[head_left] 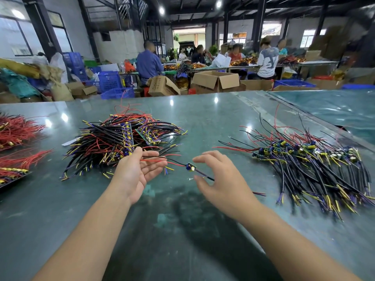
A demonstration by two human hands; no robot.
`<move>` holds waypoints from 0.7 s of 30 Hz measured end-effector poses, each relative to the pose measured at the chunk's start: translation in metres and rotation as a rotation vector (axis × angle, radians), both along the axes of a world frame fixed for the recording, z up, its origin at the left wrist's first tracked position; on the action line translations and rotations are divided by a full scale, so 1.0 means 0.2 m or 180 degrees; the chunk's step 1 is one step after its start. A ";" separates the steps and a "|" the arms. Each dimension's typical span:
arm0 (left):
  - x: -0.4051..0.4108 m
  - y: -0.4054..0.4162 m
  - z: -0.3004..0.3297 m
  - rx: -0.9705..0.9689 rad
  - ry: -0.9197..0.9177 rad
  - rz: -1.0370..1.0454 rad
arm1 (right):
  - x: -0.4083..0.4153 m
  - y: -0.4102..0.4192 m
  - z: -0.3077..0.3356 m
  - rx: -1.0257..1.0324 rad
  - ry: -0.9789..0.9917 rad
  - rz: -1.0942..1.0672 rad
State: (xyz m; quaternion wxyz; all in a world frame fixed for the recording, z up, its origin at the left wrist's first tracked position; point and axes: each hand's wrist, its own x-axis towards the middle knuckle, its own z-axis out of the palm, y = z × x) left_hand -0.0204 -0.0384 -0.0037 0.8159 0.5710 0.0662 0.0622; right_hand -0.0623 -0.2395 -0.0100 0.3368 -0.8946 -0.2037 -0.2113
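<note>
A small board (190, 166) with a yellow-topped part hangs just above the desk (203, 118), in the gap between my hands. Its thin red and black wires (156, 159) run off to the left and lie across the fingers of my left hand (140, 173), which is turned palm up with the fingers straight, gripping nothing. Its thicker black cable (206, 177) runs the other way, past the thumb of my right hand (221, 179) and under the palm. That hand is spread wide, fingers loosely curved and not closed round the cable; I cannot tell whether the thumb touches it.

Just beyond my left hand lies a tangled heap (121, 142) of boards with black, red, yellow and purple leads. Well off to the right of my right hand, a fanned row (314, 165) of the same wired boards lies on the desk. Far out to my left lie bundles of red wire (18, 130).
</note>
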 end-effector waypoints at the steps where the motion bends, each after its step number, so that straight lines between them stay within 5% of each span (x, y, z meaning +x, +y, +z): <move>1: 0.00 -0.01 0.00 0.0012 0.0006 -0.0031 | 0.01 -0.01 -0.02 -0.0352 0.0095 -0.0129; 5: -0.02 -0.02 0.03 -0.0113 -0.0117 -0.0186 | 0.05 0.00 -0.07 -0.0642 0.0410 -0.0425; 21: -0.01 0.00 0.04 -0.0726 -0.0267 0.0100 | 0.01 0.07 -0.02 0.0074 -0.1013 -0.0003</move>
